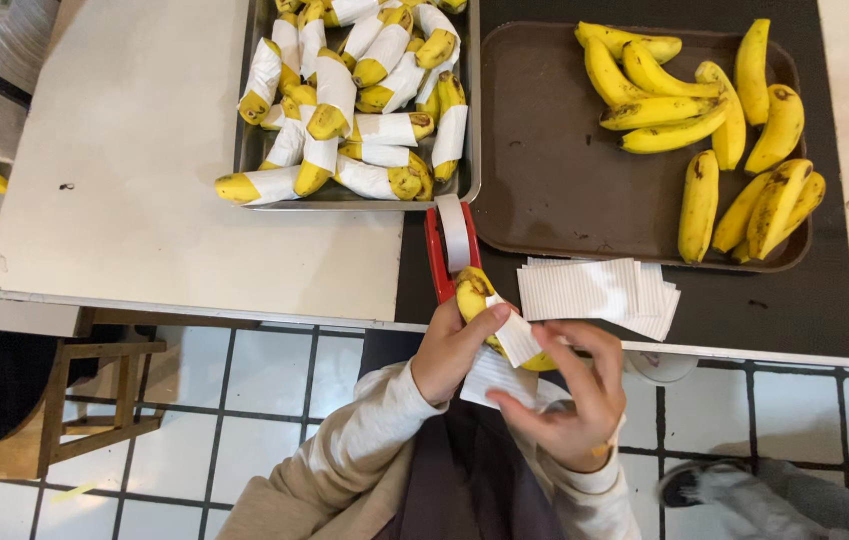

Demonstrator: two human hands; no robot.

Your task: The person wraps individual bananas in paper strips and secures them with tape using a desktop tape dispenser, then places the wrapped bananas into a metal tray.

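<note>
White-tiled floor lay below the worktop (194,230); at its near edge, both hands (454,345) (574,395) gripped a paper-wrapped banana (489,310).

hands (519,375) wrapping banana (474,295), paper stack (594,292)

shiny metal tray (471,150), matt brown plastic tray (544,150), ribbed white paper sheets (584,290), glossy red plastic tape dispenser (434,262), smooth-skinned banana (471,292)

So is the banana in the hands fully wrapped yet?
Partly wrapped. White paper covers the middle of the banana, both yellow ends still show, and the right hand pinches a loose edge.
</note>
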